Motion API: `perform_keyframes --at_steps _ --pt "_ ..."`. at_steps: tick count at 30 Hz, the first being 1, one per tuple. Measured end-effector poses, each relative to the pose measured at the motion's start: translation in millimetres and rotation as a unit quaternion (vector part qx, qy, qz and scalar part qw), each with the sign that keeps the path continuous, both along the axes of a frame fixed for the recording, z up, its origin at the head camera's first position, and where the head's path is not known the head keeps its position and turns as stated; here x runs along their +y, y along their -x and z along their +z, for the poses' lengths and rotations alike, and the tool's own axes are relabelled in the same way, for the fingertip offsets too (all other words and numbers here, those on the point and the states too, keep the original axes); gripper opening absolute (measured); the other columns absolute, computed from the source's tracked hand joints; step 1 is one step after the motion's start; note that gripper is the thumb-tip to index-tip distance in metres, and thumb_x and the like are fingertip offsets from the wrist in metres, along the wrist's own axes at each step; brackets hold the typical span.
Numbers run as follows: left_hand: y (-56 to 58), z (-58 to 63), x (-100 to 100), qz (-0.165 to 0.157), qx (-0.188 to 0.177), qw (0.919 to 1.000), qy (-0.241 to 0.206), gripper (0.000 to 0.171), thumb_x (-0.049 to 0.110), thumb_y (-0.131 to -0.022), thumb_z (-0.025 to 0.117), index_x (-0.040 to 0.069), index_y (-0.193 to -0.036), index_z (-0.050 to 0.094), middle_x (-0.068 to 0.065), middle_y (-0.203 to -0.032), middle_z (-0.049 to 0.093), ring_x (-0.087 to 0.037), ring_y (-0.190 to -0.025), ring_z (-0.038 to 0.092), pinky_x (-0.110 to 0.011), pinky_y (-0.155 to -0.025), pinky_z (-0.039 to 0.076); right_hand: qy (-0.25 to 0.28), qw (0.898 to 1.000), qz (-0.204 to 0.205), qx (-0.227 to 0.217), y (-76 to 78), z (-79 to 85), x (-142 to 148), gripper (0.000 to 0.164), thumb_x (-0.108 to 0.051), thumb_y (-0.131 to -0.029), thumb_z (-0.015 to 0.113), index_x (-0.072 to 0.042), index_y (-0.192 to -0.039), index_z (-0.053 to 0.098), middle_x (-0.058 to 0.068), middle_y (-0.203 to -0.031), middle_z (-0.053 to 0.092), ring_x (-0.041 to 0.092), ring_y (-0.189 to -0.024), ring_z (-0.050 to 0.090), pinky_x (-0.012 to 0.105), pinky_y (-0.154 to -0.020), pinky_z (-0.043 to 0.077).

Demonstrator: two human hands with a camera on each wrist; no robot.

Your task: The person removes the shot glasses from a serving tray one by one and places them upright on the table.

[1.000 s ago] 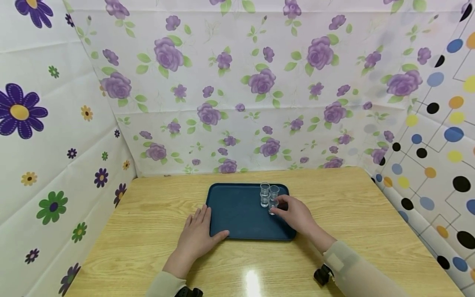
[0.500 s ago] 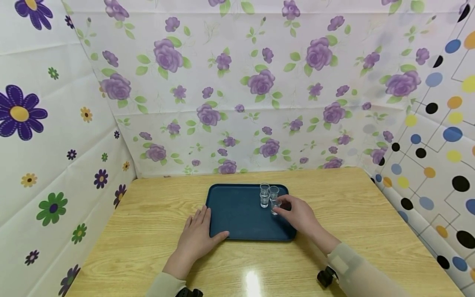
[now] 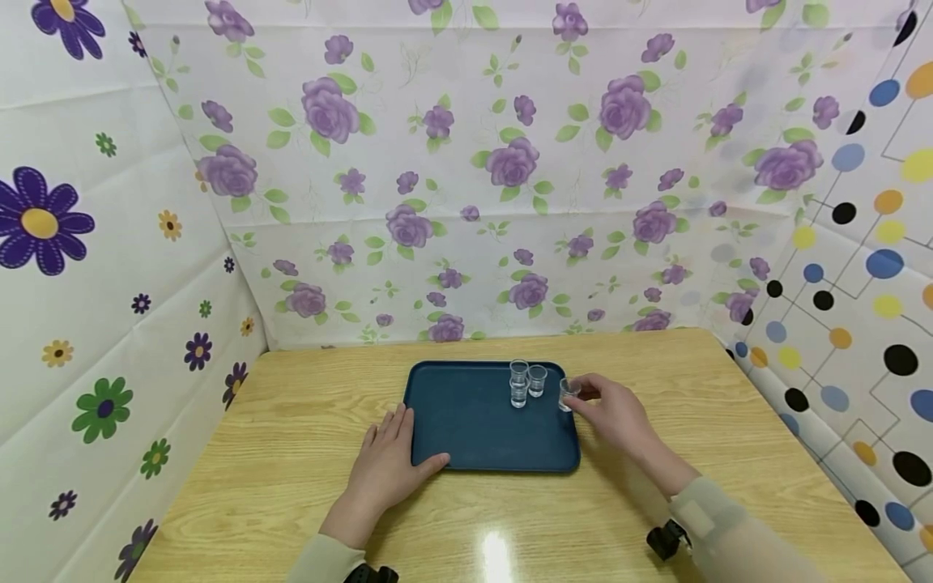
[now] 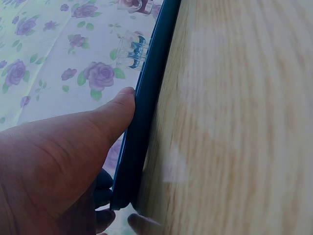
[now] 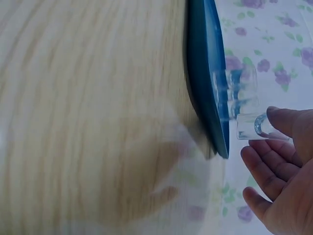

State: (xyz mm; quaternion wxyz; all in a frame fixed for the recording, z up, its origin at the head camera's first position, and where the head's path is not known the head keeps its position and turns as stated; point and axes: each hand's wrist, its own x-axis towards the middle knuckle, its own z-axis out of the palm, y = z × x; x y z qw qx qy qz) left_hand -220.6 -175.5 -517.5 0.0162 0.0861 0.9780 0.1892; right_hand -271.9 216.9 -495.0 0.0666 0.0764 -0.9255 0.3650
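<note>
My right hand (image 3: 611,411) pinches a small clear shot glass (image 3: 568,395) between thumb and fingers, over the right edge of a dark blue tray (image 3: 466,429). In the right wrist view this held glass (image 5: 250,127) appears raised beyond the tray's rim. Further back on the tray stand a front glass (image 3: 518,395), a rear glass (image 3: 519,369) partly behind it, and another glass (image 3: 536,380) to their right. My left hand (image 3: 386,461) rests at the tray's left front corner, fingers straight, thumb (image 4: 122,105) along the front rim.
The tray lies on a light wooden table (image 3: 321,389). A cloth with purple roses (image 3: 466,202) hangs behind the table, a daisy-print cloth (image 3: 109,324) on the left and a dotted cloth (image 3: 860,324) on the right.
My right hand has carried its shot glass rightward and slightly back, away from the other glasses to the tray's right edge. The left hand has stayed in place.
</note>
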Motion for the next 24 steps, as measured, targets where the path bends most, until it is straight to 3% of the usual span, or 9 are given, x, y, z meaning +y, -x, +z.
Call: perform_keyframes --at_steps 13,24 --pt "0.0 2.0 0.0 0.002 -0.007 1.0 0.003 0.112 0.073 -0.099 0.07 -0.002 -0.173 0.031 -0.022 -0.18 0.025 -0.044 -0.166 0.021 -0.066 -0.134 0.014 -0.013 1.0 -0.023 -0.001 10.5 2.6 36.8 0.043 -0.04 -0.109 0.073 -0.006 -0.135 0.073 0.015 -0.126 0.077 0.039 -0.119 0.072 0.057 -0.092 0.061" --pt "0.5 -0.2 -0.6 0.002 -0.003 1.0 0.003 0.113 0.074 -0.098 0.07 -0.001 -0.173 0.031 -0.022 -0.18 0.025 -0.044 -0.166 0.021 -0.065 -0.134 0.014 -0.001 1.0 -0.028 -0.011 17.8 -3.9 61.5 0.04 -0.036 -0.111 0.072 -0.004 -0.136 0.072 0.017 -0.129 0.075 0.04 -0.121 0.07 0.055 -0.092 0.062"
